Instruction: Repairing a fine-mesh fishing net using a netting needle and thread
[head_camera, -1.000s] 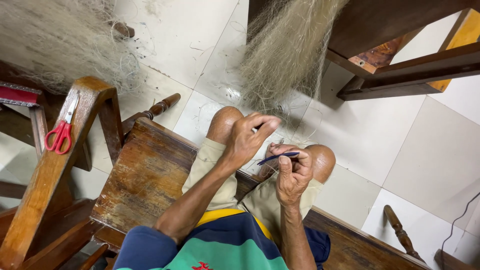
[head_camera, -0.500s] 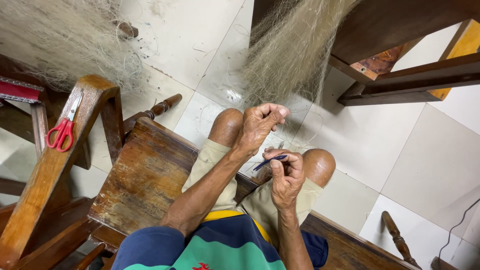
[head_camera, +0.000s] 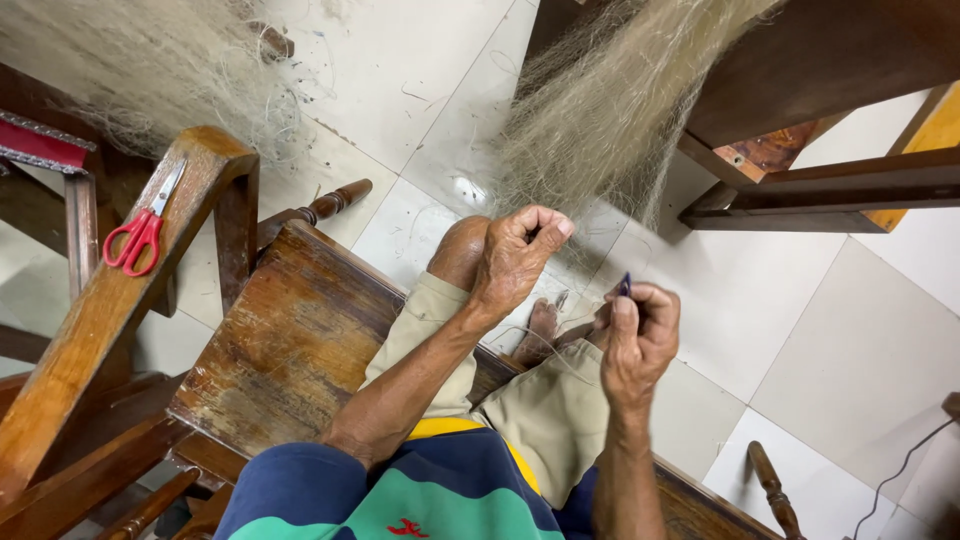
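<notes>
Striped cloth of the person's shirt (head_camera: 420, 495) fills the bottom edge, with pale shorts (head_camera: 545, 410) over the knees just beyond it. From there both forearms reach out above the lap. The right hand (head_camera: 638, 335) is closed around a small dark blue netting needle (head_camera: 625, 285), whose tip pokes up above the thumb. The left hand (head_camera: 518, 255) is curled into a fist, gripping strands of the pale fishing net (head_camera: 600, 110), which hangs in a thick bundle from the dark wooden furniture (head_camera: 800, 90) ahead and falls between the hands and the tiled floor (head_camera: 830, 330). A thin line runs between the two hands. The person sits on a worn wooden chair seat (head_camera: 290, 340). Red-handled scissors (head_camera: 140, 230) lie on the chair's slanted arm (head_camera: 110, 300), well apart from both hands. More net (head_camera: 130, 60) spreads over the floor at far left.
</notes>
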